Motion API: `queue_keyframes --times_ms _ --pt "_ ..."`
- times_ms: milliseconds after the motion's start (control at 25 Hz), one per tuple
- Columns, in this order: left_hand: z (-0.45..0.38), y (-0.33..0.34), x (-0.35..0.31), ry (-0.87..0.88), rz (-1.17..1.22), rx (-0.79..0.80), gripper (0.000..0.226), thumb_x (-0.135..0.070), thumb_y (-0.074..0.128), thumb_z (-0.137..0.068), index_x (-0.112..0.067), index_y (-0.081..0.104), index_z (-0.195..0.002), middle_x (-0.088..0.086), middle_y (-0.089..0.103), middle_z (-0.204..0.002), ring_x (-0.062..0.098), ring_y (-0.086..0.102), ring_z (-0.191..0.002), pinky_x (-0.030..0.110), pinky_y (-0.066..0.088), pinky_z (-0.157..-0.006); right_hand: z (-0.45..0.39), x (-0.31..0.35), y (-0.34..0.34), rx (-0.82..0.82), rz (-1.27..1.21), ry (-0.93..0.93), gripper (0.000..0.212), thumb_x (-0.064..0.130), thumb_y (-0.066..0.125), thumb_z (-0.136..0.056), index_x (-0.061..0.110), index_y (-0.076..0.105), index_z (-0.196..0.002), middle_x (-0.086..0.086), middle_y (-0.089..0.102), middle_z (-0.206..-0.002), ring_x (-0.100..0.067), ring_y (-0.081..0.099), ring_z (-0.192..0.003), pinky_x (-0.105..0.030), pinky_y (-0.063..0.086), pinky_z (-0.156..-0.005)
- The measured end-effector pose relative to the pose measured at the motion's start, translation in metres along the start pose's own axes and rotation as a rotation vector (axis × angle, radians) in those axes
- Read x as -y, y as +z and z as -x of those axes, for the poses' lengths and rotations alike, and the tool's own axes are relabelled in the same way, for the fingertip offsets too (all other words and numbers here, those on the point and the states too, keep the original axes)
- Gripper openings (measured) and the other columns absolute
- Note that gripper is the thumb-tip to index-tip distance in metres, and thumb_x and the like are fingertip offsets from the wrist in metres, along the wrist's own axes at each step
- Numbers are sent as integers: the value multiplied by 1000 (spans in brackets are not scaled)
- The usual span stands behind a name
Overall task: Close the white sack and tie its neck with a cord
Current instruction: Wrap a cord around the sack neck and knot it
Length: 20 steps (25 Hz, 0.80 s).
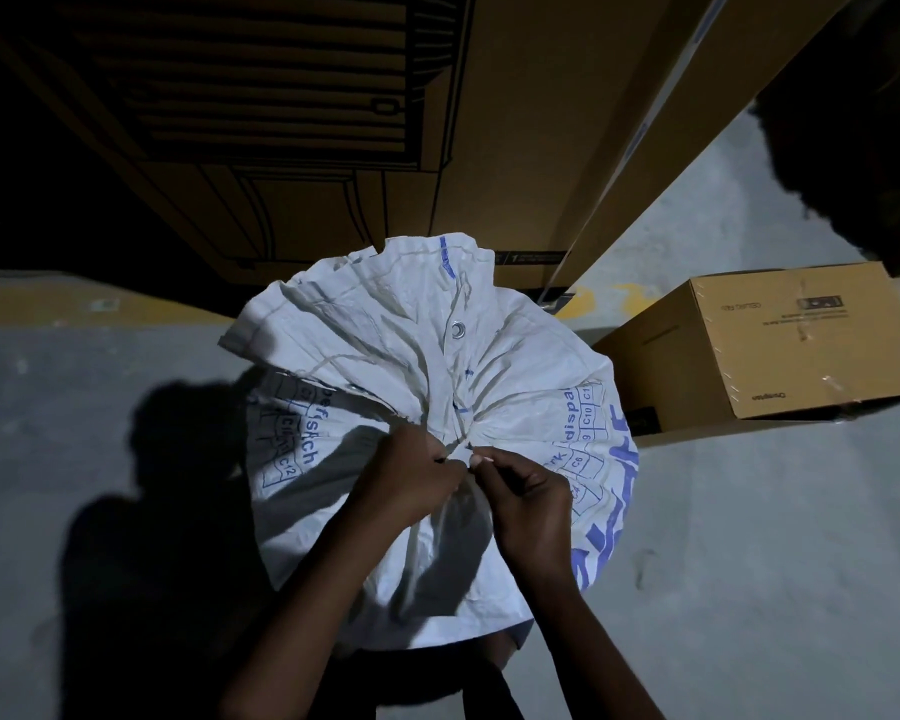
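Both hands meet at the gathered neck [461,449]: left hand [411,475] and right hand [526,491] each pinch what looks like cord there. Beyond them the sack [385,324] mouth fans away, upright on the floor [749,511].

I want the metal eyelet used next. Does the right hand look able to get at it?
Probably yes: the eyelet lies uncovered on the sack's spread top, beyond the right hand.

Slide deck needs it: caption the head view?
Both hands, left and right, pinch cord at the gathered neck of a white sack.
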<state>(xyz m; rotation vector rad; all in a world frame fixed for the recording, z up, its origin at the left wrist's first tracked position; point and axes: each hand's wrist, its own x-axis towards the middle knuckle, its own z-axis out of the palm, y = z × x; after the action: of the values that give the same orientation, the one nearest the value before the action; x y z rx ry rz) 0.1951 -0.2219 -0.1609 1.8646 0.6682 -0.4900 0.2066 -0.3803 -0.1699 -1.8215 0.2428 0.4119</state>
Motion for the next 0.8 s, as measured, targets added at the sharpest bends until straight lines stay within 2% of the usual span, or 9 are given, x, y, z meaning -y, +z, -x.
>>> queue_keyframes --times_ms 80,160,240,320,480,600,640,720,800 --pt "-11 9 4 4 93 66 36 -35 62 -65 1 67 -64 18 69 -60 38 74 -67 57 60 -60 -2 4 2 -13 52 -24 19 6 78 -91 24 85 -89 12 83 -86 -5 78 -89 -31 62 -85" --pt "-11 14 8 -2 212 59 20 -18 64 -81 0 73 -75 22 74 -69 39 75 -70 58 62 -68 -7 4 -1 -67 43 -21 17 5 78 -90 20 85 -89 8 83 -85 -8 79 -86 -34 63 -85" --pt "-17 11 23 -41 266 5 17 -5 64 -91 7 73 -84 23 75 -72 36 76 -67 56 62 -73 -10 1 -5 -135 25 -9 12 4 78 -89 14 85 -89 3 83 -85 -11 79 -86 -39 63 -88" --pt "-23 5 36 -45 284 1 19 -4 64 -94 12 72 -88 24 76 -73 33 75 -65 55 62 -77 -7 -3 -10 -187 23 8 10 6 78 -90 13 85 -91 4 83 -86 -11 79 -87 -39 63 -89" --pt "-30 7 37 8 284 0 18 -6 64 -95 -5 76 -81 17 78 -75 26 76 -67 41 64 -77 3 1 -8 -214 96 -50 11 9 79 -90 18 86 -92 13 82 -85 0 76 -87 -28 62 -87" --pt "-37 7 38 -2 362 -25 14 -1 61 -96 1 75 -92 16 72 -74 8 69 -58 23 59 -64 2 8 -3 -51 188 -141 24 12 78 -92 36 80 -86 28 77 -78 11 73 -81 -14 57 -76" --pt "-40 5 38 -6 379 -33 14 -1 62 -96 5 74 -93 11 68 -70 6 64 -56 20 56 -60 -1 10 -3 30 258 -204 23 14 77 -93 36 81 -86 27 79 -81 9 74 -84 -16 57 -74" --pt "-45 3 43 5 351 -28 22 -5 62 -96 7 70 -80 -4 60 -56 1 55 -51 18 45 -54 -7 15 -4 187 368 -305 13 19 75 -96 28 83 -98 21 81 -93 6 75 -92 -22 59 -75" --pt "-44 3 43 7 340 -4 26 -3 59 -97 5 69 -74 -10 61 -49 -3 55 -48 15 43 -54 -12 17 -7 294 407 -350 15 23 72 -98 29 82 -107 23 80 -99 9 73 -96 -25 60 -76"
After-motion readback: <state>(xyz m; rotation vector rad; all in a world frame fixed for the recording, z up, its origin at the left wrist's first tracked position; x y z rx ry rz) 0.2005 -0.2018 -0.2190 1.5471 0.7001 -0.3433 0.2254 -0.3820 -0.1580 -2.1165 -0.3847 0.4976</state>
